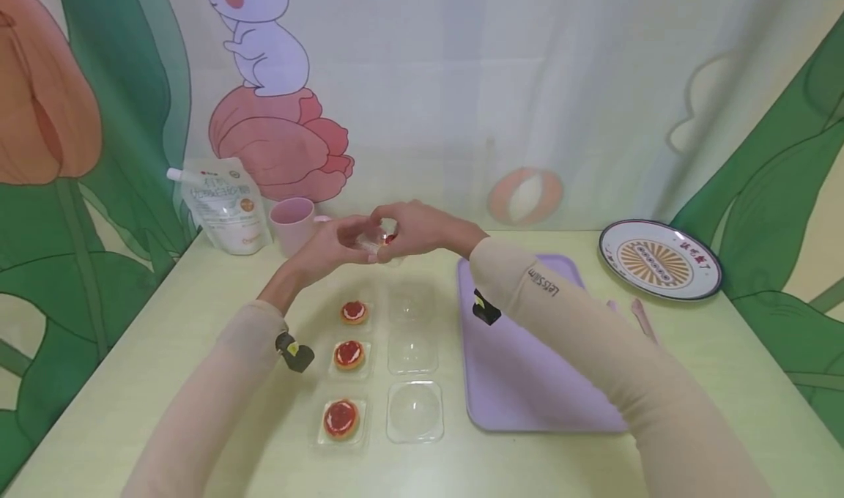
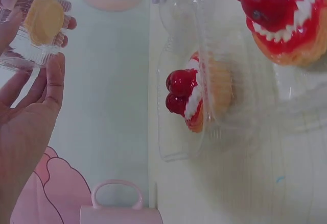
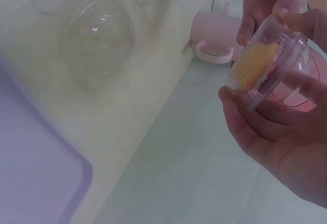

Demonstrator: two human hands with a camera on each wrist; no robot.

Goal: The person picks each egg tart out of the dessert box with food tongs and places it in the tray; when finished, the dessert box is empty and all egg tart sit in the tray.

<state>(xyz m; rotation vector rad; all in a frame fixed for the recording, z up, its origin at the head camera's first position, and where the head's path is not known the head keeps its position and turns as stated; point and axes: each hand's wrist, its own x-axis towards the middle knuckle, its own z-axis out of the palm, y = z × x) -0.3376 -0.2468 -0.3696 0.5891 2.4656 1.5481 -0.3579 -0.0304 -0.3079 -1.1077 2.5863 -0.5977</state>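
Both hands are raised over the far side of the table, around a small clear plastic box (image 3: 299,45) with a fruit tart (image 3: 254,67) inside. My left hand (image 1: 330,244) grips the box from one side. From the other side my right hand (image 1: 425,228) holds it, thumb and fingers curved about its edges. In the left wrist view the tart's pale base (image 2: 46,20) shows through the plastic. Nearer me, a column of three red-topped tarts (image 1: 349,354) sits in clear trays, with clear domed lids (image 1: 415,411) lying beside them.
A lilac tray (image 1: 527,381) lies under my right forearm. Behind the left hand stand a pink mug (image 1: 290,220) and a white spouted pouch (image 1: 227,209). A patterned plate (image 1: 659,260) and pink utensils (image 1: 641,318) are at the right. A printed curtain (image 1: 422,117) hangs behind the table.
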